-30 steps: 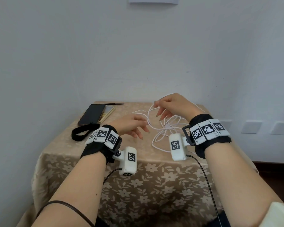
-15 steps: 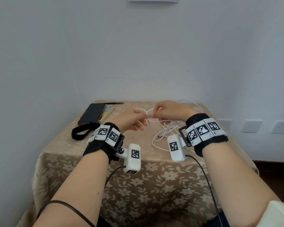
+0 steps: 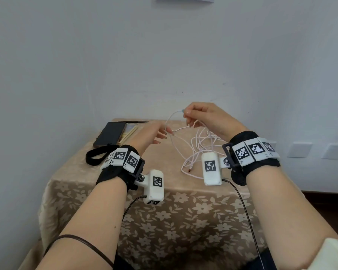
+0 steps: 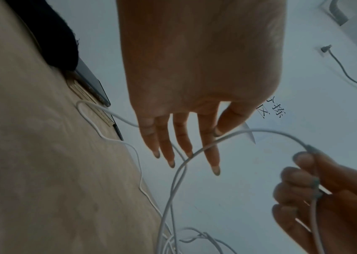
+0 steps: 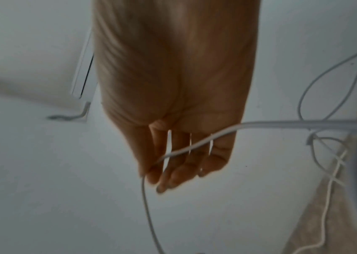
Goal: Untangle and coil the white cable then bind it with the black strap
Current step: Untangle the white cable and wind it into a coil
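Observation:
The white cable (image 3: pixel 200 145) lies in a loose tangle on the table, and one strand rises from it in an arc. My right hand (image 3: pixel 186 114) is lifted above the table and pinches that strand just behind its pale blue plug (image 3: pixel 181 110). In the right wrist view the right hand (image 5: pixel 153 175) pinches the cable (image 5: pixel 197 143) at the fingertips. My left hand (image 3: pixel 163 135) hovers lower and to the left with straight fingers. In the left wrist view the cable (image 4: pixel 174 180) crosses the straight fingers (image 4: pixel 213 159) of the left hand. The black strap (image 3: pixel 95 155) lies looped at the table's left edge.
A dark phone (image 3: pixel 109 133) rests on a booklet at the back left of the table, with a pen (image 3: pixel 133 121) behind it. The floral tablecloth (image 3: pixel 183 221) hangs over the front edge. A white wall stands close behind the table.
My right hand has risen with the plug end, drawing a strand up from the tangle. My left hand has let go, its fingers straightened, and the two hands have parted.

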